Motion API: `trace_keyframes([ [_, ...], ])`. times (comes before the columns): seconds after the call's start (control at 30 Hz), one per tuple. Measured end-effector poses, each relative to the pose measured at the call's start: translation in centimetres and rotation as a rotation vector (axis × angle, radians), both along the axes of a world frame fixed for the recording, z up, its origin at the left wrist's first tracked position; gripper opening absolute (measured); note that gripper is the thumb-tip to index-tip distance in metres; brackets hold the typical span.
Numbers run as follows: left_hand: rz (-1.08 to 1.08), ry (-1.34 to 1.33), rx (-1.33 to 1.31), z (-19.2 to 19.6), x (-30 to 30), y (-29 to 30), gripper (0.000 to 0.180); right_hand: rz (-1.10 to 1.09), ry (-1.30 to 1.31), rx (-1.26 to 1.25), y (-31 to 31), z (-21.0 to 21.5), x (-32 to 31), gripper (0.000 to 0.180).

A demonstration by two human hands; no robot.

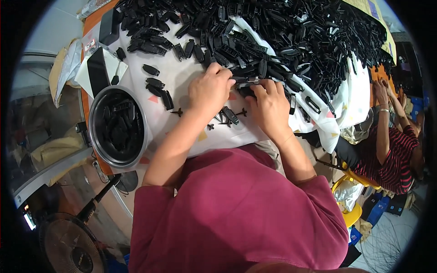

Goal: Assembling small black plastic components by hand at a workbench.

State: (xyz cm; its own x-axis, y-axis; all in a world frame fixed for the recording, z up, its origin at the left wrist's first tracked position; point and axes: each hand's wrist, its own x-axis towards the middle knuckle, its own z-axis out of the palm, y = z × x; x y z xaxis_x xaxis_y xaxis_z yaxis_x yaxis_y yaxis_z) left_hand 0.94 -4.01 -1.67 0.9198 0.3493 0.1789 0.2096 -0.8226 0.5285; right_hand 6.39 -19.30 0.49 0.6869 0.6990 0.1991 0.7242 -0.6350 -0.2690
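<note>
Black plastic piece (246, 80), just one, up between the fingertips of both hands — over the near half of the white-covered table (180, 75), just short of the dark heap (318, 41). Left hand (210, 88) pinching its left end; right hand (272, 107) curled at the other end, touching by the look of it, but impossible to tell how firmly. Step in hand, as judged: working on this single piece; next move probably calling for a steady left pinch and small, careful finger work from the right. Toward the near edge: one loose black part (231, 115) and at least three small cross-shaped bits (176, 112). Toward the left edge: four stray black pieces (151, 70), then one bowl (144, 129) at the near-left corner, contents too jumbled to count. Along the far edge: that one heap, past counting. Beyond the right edge — one co-worker (391, 150)
</note>
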Motion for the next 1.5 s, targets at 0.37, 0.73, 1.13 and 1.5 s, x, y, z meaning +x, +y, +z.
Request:
trace_keyframes([
  [0.37, 0.167, 0.040, -1.085, 1.9, -5.1, 2.6, 0.022, 0.127, -0.085, -0.075, 2.8, -0.1, 0.4, 0.015],
  [0.73, 0.293, -0.150, -1.036, 2.3, -6.7, 2.6, 0.029, 0.153, 0.019, 0.081, 3.9, 0.2, 0.3, 0.012],
  [1.13, 0.321, -0.392, -1.070, 2.4, -8.4, 1.8, 0.025, 0.096, 1.541, 0.827, 7.0, 3.8, 0.4, 0.036],
  [1.5, 0.016, -0.479, -0.721, 4.5, -7.1, 2.1, 0.031, 0.043, 1.818, 0.877, 4.6, 4.1, 0.0, 0.011],
])
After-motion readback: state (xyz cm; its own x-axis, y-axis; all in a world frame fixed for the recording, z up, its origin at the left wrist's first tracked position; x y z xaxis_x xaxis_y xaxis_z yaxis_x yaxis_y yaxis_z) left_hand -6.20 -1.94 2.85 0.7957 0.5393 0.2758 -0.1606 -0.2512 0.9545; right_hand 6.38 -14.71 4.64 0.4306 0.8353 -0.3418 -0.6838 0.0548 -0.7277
